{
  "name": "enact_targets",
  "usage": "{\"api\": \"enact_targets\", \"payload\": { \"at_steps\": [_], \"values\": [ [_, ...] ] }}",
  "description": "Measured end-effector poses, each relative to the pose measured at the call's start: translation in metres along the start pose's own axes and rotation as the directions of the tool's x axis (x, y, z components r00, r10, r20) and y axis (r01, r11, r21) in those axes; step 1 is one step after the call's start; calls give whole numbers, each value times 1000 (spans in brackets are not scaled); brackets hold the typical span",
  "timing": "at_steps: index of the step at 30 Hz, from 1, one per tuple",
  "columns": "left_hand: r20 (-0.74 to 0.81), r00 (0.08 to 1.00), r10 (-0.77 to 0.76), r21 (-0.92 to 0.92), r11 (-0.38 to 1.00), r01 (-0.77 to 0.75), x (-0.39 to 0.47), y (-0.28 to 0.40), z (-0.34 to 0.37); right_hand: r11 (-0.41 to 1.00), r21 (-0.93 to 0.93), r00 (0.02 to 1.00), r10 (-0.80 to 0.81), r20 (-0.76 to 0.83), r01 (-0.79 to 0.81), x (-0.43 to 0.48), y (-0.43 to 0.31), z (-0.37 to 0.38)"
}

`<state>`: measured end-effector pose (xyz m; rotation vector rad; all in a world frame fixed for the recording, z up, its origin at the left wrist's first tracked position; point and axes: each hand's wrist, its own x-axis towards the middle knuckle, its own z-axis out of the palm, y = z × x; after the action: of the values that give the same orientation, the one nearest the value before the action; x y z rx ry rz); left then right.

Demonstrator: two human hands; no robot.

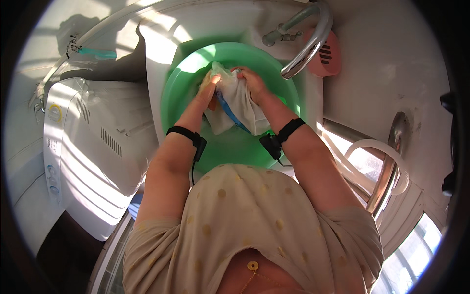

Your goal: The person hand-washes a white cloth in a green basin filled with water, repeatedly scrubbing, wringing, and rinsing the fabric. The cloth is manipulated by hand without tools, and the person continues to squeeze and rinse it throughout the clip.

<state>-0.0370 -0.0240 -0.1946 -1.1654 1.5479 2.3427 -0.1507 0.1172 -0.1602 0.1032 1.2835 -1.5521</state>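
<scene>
A wet, pale cloth [240, 99] with a blue band [229, 110] is held up between my two hands over a round green plastic basin [169, 95]. My left hand [208, 86] grips the cloth's upper left part, where suds cling to it. On the other side my right hand [252, 82] is closed on the upper right part. The cloth's lower end hangs at the cloudy, soapy water [235, 149] in the basin. Something bright green shows partly behind the cloth near my right forearm; what it is cannot be told.
The basin sits in a white sink [156, 55]. A curved chrome faucet [306, 58] reaches over its upper right rim, beside a pink slotted holder [332, 55]. A white appliance with knobs [99, 147] stands at left. Metal bars [389, 172] and a pale ribbed hose [400, 161] are at right.
</scene>
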Motion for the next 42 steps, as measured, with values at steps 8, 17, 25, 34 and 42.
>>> {"api": "enact_targets", "payload": {
  "at_steps": [8,17,25,34,42],
  "values": [
    [77,667,741,513,545,-664,-100,45,105,702,706,972,-220,88,95,-31,18,-2],
    [-69,693,718,619,575,-535,-78,59,110,900,372,952,-128,-278,229,-56,18,36],
    [-209,667,715,627,621,-470,-94,59,116,917,394,969,42,-243,59,-56,27,33],
    [-24,560,828,680,424,-598,-125,64,131,965,-128,955,-247,-167,227,-73,18,32],
    [11,739,673,989,100,-106,-49,55,4,587,-808,840,-466,-279,58,-83,-38,-9]
  ]
}}
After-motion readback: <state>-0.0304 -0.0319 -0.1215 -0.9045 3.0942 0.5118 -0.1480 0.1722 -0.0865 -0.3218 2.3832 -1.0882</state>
